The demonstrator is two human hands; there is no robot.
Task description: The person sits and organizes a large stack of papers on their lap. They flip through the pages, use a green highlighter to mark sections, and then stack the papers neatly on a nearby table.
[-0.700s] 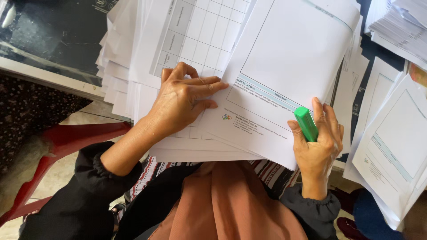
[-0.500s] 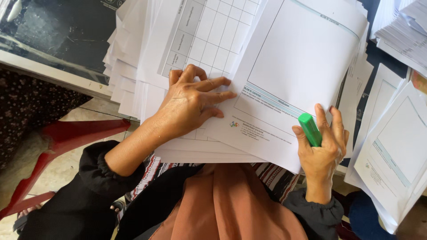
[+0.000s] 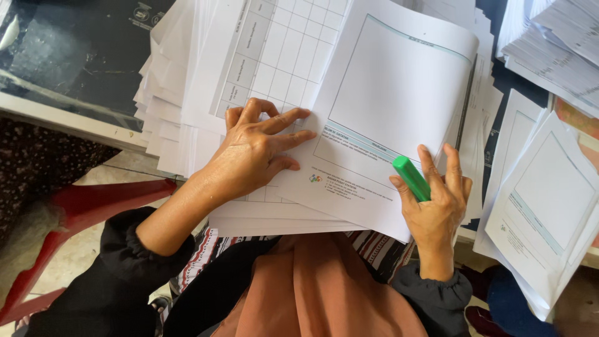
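Left hand [image 3: 253,156] spread flat, fingers apart, pressing on the paper stack [image 3: 187,125], apparently to keep the loose sheets from sliding. Fingertips touching the near edge of the top sheet [image 3: 393,106], a white form with a large empty box, lying askew over a gridded sheet [image 3: 281,50]. Right hand [image 3: 437,200] closed around a green marker [image 3: 410,178], thumb and fingers clamped on its barrel, with fingertips also resting on the top sheet's lower right corner, seemingly pinning it. Marker tip hidden by the hand. More stacked papers [image 3: 549,193] lying just right of the right hand. Dark tabletop [image 3: 68,56] showing well left of the left hand, red chair [image 3: 81,212] below it.
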